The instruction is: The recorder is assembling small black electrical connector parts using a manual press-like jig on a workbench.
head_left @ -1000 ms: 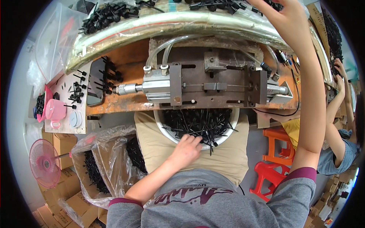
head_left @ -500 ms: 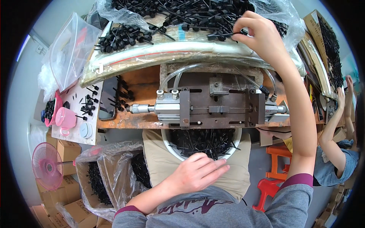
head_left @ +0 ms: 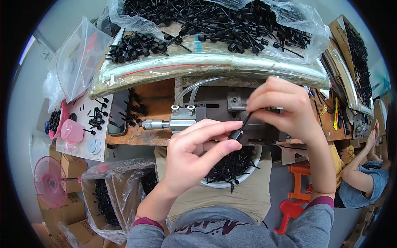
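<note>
Between my hands is a black plastic stemmed part [head_left: 236, 134], with a thick knob-like end and a thin stem. My left hand [head_left: 192, 151] pinches the thick end between thumb and forefinger. Its stem slants up to the fingertips of my right hand [head_left: 285, 103], which are closed on it. Both hands are above a bench fixture [head_left: 211, 113] with metal air cylinders and clear hoses; they hide its middle and right side. Below them, a white tub [head_left: 257, 159] in my lap holds many similar black parts.
A plastic-wrapped padded ledge [head_left: 173, 66] behind the fixture carries a heap of black parts [head_left: 231, 25]. At left are a phone [head_left: 118, 111], a pink cup [head_left: 72, 131] and a pink fan [head_left: 50, 182]. A lined carton [head_left: 124, 194] stands lower left; another person [head_left: 364, 177] sits at right.
My right hand has come down from the heap to the front of the fixture. My left hand has risen from the tub to meet it, and both now hold the black stemmed part.
</note>
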Demonstrator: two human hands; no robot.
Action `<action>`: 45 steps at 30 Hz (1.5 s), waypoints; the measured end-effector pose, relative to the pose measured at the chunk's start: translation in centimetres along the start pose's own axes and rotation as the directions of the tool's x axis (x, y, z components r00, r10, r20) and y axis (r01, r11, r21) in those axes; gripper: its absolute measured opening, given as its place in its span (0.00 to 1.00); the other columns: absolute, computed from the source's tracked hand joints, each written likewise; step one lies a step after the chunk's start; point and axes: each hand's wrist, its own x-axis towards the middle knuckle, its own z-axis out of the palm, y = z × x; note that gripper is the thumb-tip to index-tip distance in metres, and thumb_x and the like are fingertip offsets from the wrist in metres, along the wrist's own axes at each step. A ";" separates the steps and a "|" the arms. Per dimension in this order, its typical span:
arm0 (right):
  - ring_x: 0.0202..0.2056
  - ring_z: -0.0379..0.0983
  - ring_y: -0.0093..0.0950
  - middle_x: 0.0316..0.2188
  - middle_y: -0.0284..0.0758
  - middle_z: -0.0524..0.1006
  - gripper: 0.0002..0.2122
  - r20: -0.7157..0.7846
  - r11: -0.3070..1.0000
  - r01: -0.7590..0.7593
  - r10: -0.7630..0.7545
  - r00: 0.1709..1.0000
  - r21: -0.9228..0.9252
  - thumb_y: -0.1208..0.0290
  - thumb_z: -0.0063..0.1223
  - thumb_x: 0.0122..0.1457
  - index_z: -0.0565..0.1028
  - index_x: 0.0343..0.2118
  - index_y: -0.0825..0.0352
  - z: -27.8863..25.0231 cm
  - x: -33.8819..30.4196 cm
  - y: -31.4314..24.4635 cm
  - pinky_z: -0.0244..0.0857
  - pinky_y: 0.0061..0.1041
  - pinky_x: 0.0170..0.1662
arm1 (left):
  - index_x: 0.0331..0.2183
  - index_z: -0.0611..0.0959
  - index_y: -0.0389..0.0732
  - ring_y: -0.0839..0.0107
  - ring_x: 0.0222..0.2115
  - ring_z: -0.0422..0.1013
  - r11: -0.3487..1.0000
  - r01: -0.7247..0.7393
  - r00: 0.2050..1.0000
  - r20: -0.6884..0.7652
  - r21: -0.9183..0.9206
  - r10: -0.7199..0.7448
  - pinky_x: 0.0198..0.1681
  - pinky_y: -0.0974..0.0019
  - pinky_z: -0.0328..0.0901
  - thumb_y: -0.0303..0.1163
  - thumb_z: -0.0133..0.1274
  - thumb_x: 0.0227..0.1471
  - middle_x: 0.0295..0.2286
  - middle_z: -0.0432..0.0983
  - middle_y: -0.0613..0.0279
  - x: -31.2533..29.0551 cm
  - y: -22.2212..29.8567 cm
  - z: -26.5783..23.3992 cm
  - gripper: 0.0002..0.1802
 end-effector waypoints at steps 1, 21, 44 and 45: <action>0.35 0.76 0.30 0.34 0.32 0.80 0.15 -0.040 1.000 0.001 -0.002 0.999 -0.014 0.79 0.68 0.42 0.81 0.36 0.64 0.1 0.4 0.5 0.70 0.28 0.38 | 0.46 0.82 0.30 0.67 0.36 0.78 0.987 -0.085 0.996 -0.006 0.135 0.086 0.40 0.69 0.76 0.17 0.61 0.49 0.38 0.79 0.50 -0.1 0.1 0.0 0.19; 0.38 0.78 0.24 0.35 0.31 0.82 0.11 -0.255 0.898 -0.227 0.135 0.957 -0.377 0.74 0.62 0.55 0.80 0.42 0.64 0.1 4.4 9.7 0.69 0.25 0.43 | 0.35 0.84 0.35 0.58 0.37 0.78 0.436 -0.395 0.909 0.274 0.809 0.316 0.45 0.60 0.73 0.28 0.65 0.43 0.49 0.77 0.52 -2.0 -5.1 1.9 0.14; 0.39 0.77 0.22 0.38 0.36 0.81 0.14 -0.193 0.759 -0.367 0.535 0.823 0.538 0.80 0.60 0.55 0.77 0.45 0.72 -4.1 -1.8 6.7 0.67 0.21 0.49 | 0.32 0.84 0.37 0.66 0.24 0.77 0.368 -0.346 0.930 0.266 0.863 0.252 0.30 0.68 0.71 0.28 0.66 0.40 0.47 0.80 0.53 -1.0 -6.2 3.3 0.13; 0.38 0.78 0.21 0.36 0.35 0.82 0.08 -0.189 0.719 -0.306 0.519 0.833 0.625 0.82 0.61 0.54 0.78 0.37 0.72 -3.7 -2.2 6.0 0.70 0.22 0.46 | 0.32 0.84 0.38 0.66 0.23 0.77 0.365 -0.338 0.934 0.263 0.867 0.240 0.30 0.69 0.71 0.28 0.67 0.40 0.47 0.79 0.53 -1.1 -6.2 3.3 0.13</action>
